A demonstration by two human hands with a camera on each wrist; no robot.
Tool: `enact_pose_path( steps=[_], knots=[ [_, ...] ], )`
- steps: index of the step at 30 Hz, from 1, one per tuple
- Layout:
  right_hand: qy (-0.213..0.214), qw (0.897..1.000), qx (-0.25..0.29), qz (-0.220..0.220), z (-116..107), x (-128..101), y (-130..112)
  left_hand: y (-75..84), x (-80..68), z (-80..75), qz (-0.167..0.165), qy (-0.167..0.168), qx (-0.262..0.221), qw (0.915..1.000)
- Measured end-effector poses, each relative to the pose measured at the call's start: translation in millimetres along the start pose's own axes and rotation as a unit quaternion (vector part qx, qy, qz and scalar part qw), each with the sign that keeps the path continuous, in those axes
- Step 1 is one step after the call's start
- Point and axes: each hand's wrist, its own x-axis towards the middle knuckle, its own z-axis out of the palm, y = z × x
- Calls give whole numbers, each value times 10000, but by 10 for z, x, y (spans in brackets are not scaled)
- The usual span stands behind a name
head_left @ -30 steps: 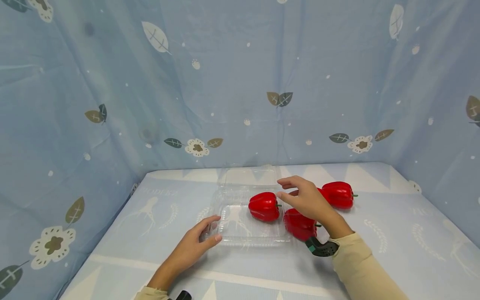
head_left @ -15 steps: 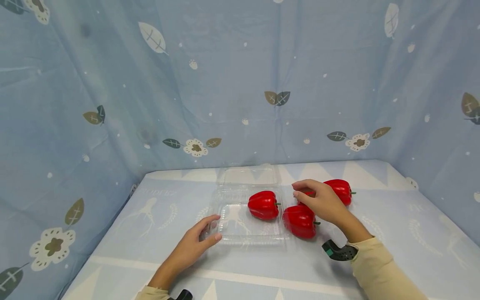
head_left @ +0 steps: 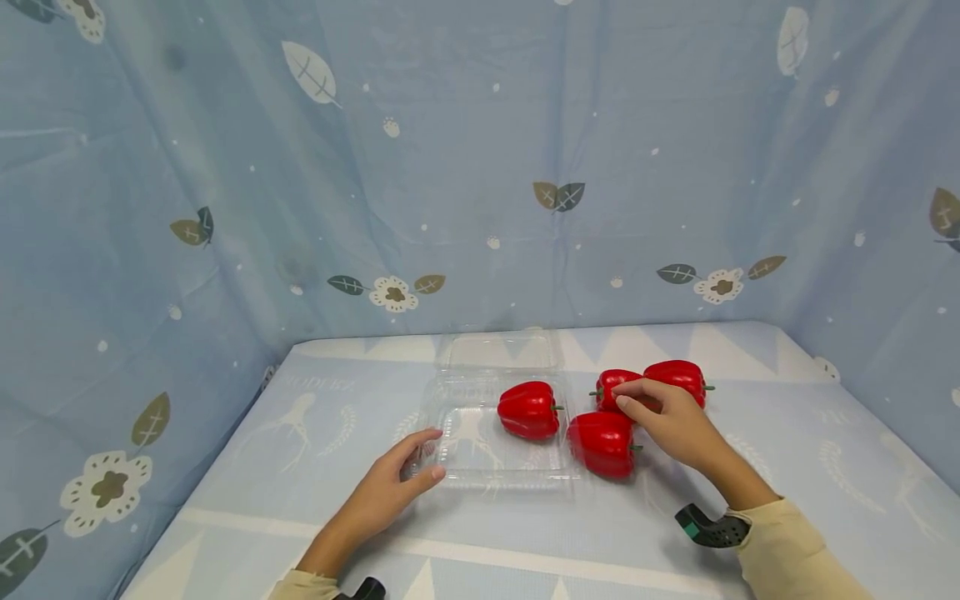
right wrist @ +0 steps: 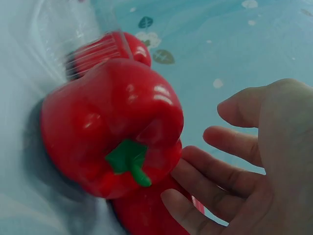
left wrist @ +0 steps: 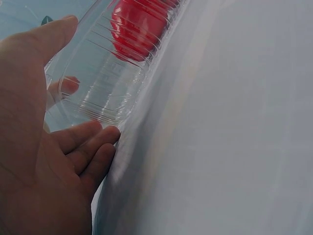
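Note:
A clear plastic clamshell box (head_left: pixel 468 454) lies with its lid (head_left: pixel 495 354) folded back, and one red bell pepper (head_left: pixel 527 412) rests in its right half. At the box's left side is my left hand (head_left: pixel 378 497), fingers loosely spread around the near left corner. Outside the right wall lies a second bell pepper (head_left: pixel 600 447), its green stem (right wrist: pixel 132 159) facing the right wrist camera. My right hand (head_left: pixel 678 427) hovers just right of this pepper, thumb and fingers relaxed and apart, its fingertips over a third bell pepper (head_left: pixel 611 387), which they partly hide.
Another red bell pepper (head_left: pixel 678 377) lies behind the right hand. A pale patterned cloth (head_left: pixel 300 467) covers the table, and blue printed curtains (head_left: pixel 480 167) hang at its back and sides. A dark strap (head_left: pixel 712 528) sits at the right wrist.
My right hand has moved right, from above the box's right edge to the loose peppers, uncovering part of the third one. The left hand and the pepper in the box stay in place.

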Motion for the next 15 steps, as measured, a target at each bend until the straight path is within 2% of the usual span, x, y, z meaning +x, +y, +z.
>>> enact_pose_path(
  steps=[15],
  knots=[
    [-75, 9999, 124, 71, 78, -193, 132, 1, 0, -1, -56, -42, 18, 10000]
  ],
)
